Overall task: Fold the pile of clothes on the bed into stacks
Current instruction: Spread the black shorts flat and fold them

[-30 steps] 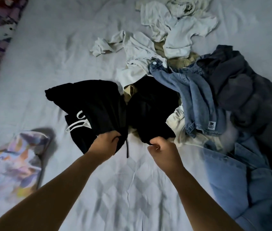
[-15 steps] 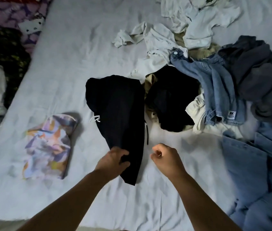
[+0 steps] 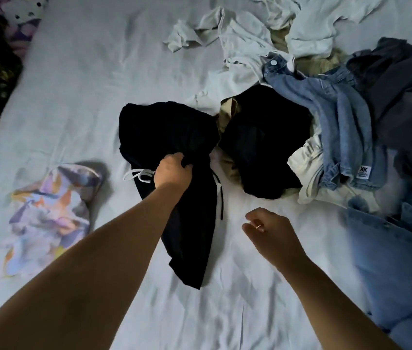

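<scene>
**Now gripping: black garment at centre of bed**

Right now a black garment (image 3: 174, 137) is lying crumpled at the middle of the pale bed sheet (image 3: 78, 97), bunching wide at its 12 o'clock end and tapering to a narrow point toward 6 o'clock. A white drawstring (image 3: 138, 175) is showing at its 9 o'clock edge and a dark cord (image 3: 220, 198) is hanging along its 3 o'clock edge.

The left hand (image 3: 172, 173) is reaching in from 7 o'clock and clutching a fold of the black fabric, fingers curling tightly into the cloth. The right hand (image 3: 266, 231) is hovering over bare sheet at 4 o'clock of the garment, apart from it, fingers curling loosely inward and holding nothing visible.

The unsorted pile of clothes (image 3: 301, 117) is sprawling from 12 to 3 o'clock: white tops, a second black piece, blue denim and a dark grey item. A folded multicoloured cloth (image 3: 48, 218) is sitting alone at 8 o'clock.
</scene>
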### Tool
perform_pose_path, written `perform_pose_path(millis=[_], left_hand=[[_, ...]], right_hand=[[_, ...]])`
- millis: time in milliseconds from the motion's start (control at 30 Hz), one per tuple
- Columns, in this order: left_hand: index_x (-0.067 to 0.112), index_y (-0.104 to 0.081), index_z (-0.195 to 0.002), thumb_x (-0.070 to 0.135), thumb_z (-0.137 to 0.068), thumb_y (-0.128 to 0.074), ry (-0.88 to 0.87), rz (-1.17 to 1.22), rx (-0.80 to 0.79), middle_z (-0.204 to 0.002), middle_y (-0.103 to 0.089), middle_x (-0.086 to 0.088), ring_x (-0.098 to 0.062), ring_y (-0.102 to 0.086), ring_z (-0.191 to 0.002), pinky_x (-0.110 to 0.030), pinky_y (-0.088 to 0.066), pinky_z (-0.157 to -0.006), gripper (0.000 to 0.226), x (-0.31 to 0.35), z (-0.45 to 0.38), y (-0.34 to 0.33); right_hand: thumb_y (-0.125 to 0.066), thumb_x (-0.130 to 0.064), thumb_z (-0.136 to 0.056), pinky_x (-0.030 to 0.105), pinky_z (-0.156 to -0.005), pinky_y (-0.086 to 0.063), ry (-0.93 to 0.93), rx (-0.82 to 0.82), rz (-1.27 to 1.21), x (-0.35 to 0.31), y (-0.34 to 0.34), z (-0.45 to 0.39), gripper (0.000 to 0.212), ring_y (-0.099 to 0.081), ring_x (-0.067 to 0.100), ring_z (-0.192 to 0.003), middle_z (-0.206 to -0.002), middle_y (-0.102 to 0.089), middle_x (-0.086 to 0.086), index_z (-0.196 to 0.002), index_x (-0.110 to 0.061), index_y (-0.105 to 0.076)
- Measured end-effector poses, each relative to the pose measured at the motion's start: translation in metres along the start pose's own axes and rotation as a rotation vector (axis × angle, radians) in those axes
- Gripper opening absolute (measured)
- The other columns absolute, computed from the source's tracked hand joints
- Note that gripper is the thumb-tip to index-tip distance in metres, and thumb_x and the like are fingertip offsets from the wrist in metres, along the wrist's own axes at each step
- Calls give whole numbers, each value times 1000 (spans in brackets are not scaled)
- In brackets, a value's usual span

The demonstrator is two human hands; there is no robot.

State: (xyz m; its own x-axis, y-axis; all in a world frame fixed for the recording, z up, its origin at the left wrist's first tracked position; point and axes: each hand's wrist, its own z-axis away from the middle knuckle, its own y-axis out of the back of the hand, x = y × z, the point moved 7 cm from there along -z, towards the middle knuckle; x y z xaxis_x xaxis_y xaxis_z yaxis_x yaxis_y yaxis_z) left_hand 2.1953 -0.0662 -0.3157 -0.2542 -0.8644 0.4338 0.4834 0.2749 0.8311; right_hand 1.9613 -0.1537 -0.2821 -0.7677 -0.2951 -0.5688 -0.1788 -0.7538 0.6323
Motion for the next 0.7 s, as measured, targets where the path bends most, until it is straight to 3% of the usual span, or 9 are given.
perform_pose_path(millis=[100,167,267,367,433,500,567,633,700], left_hand=[[1,-63,-109,20,-87,-65,-140,83,17,-115,-51,-14,-27,-51,-108,-24,-36,-88,29,-11,30,16],[0,-66,-101,17,-82,-71,-266,127,58,-113,-51,-11,-23,-51,-105,-13,-30,-89,26,-20,59,27],[1,-67,-88,23,-74,-67,-353,272,0,-108,-52,-1,-7,-51,-96,-3,-31,-84,26,-35,107,30],[7,-67,-90,35,-74,-63,-333,317,-100,-113,-50,8,1,-48,-94,3,-30,-81,33,-52,143,20],[8,-68,-93,38,-76,-59,-382,276,-169,-118,-53,4,-1,-48,-97,4,-29,-80,36,-57,163,13],[8,-67,-95,32,-79,-60,-436,217,-266,-121,-55,0,-6,-50,-97,-1,-32,-79,30,-58,177,7],[11,-65,-97,28,-81,-59,-476,150,-378,-119,-55,2,-11,-53,-97,-14,-40,-81,24,-64,187,3],[19,-66,-100,31,-82,-58,-484,66,-480,-113,-57,8,-11,-54,-100,-25,-45,-86,23,-73,192,4],[25,-66,-106,30,-85,-61,-441,-6,-478,-114,-60,11,-8,-54,-107,-22,-42,-91,22,-86,188,13]], right_hand=[[-61,-27,-89,22,-79,-43,32,12,-47,-20,0,-6,30,-60,16,-92,-97,-65,2,-115,-11,-62],[-63,-36,-88,18,-78,-39,7,34,-178,-35,-4,-9,40,-59,15,-96,-98,-62,0,-120,-11,-59],[-60,-49,-85,20,-90,-40,-68,31,-453,-58,-14,-10,64,-54,11,-114,-123,-58,-1,-136,-15,-45],[-61,-52,-84,15,-81,-37,-157,-67,-621,-73,-33,-8,74,-49,5,-108,-128,-53,-6,-144,-19,-31],[-68,-44,-82,13,-75,-41,-213,-136,-716,-80,-52,-5,70,-51,4,-102,-121,-53,-9,-139,-22,-34],[-73,-33,-80,24,-83,-49,-253,-125,-668,-79,-67,-3,61,-58,13,-104,-120,-59,-2,-131,-15,-45],[-66,-16,-83,31,-83,-51,-228,-108,-466,-84,-73,2,43,-61,20,-99,-111,-62,2,-124,-12,-54],[-57,-9,-85,28,-76,-47,-132,-111,-275,-94,-73,12,33,-58,17,-88,-97,-58,-3,-118,-14,-59],[-54,-6,-84,26,-71,-43,-8,-135,-188,-105,-72,25,25,-55,12,-77,-84,-57,-7,-103,-20,-64]])
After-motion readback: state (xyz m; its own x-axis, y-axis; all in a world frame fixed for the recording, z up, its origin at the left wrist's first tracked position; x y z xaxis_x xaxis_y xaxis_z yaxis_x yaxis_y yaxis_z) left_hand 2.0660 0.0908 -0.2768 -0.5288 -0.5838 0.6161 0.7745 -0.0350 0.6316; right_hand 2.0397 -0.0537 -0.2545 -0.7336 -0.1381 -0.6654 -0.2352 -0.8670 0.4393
